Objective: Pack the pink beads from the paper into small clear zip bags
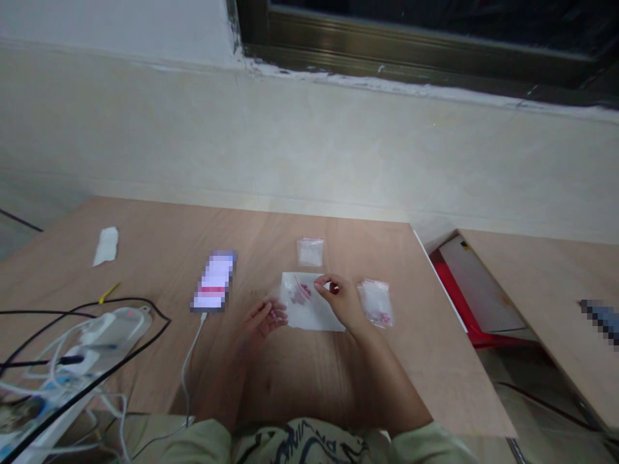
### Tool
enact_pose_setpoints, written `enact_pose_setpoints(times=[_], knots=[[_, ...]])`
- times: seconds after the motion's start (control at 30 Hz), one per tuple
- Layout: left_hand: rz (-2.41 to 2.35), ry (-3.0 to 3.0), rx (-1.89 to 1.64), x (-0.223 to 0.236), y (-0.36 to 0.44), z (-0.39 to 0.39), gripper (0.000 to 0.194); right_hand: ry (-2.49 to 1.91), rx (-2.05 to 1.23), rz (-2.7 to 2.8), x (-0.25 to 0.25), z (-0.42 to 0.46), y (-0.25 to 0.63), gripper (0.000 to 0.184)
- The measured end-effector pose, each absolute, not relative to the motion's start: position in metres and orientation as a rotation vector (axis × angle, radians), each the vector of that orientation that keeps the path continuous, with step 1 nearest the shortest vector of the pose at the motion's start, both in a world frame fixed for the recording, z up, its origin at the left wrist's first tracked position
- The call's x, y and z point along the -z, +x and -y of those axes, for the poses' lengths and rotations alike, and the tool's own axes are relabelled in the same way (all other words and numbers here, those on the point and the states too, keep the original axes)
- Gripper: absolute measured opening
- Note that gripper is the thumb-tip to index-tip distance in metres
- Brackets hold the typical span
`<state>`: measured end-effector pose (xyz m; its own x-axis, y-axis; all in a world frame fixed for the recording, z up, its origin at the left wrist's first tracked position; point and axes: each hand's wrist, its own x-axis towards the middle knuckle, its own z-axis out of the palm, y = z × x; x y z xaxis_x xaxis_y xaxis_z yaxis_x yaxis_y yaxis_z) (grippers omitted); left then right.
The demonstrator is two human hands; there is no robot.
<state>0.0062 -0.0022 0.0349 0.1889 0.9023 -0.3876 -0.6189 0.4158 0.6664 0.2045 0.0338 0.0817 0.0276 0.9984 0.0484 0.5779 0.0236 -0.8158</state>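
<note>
A pale wooden table (425, 380) stands near a cream wall (300, 142), under a dark window (435, 48) whose sill edge is rough and flaking. On it lies a sheet of white paper (314, 316), with a small clear bag (304, 289) and reddish bits on its left part.

The right hand (338, 293) is over the paper's right side, thumb and forefinger curled tip to tip — whether they pinch anything, I cannot tell. The left hand (265, 314) is at the paper's left edge, fingers bent; blur hides what they hold, if anything.

Beyond the paper lies a stack of clear bags (310, 252); just right of it, more bags (376, 303), with red bits inside. Farther left are a phone (213, 281) on a white cable (183, 370), a white scrap (106, 246) and a power strip (113, 335) among tangled cords. A second table (556, 277) stands to the right.
</note>
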Motion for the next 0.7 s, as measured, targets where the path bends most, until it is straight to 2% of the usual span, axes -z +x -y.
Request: enact_pose_setpoints(times=[0.23,0.47,0.7], knots=[[-0.835,0.453,-1.089,-0.042,0.012,0.007,0.009,-1.493,-0.898,1.682,-0.112,-0.027,0.190,0.006],[-0.848,0.467,-1.167,-0.047,0.016,-0.005,0.008,-1.193,-1.162,1.814,-0.111,-0.032,0.190,0.022],[-0.753,0.439,-1.129,-0.051,0.021,-0.008,0.010,-1.230,-1.196,1.731,-0.117,-0.028,0.189,0.021]])
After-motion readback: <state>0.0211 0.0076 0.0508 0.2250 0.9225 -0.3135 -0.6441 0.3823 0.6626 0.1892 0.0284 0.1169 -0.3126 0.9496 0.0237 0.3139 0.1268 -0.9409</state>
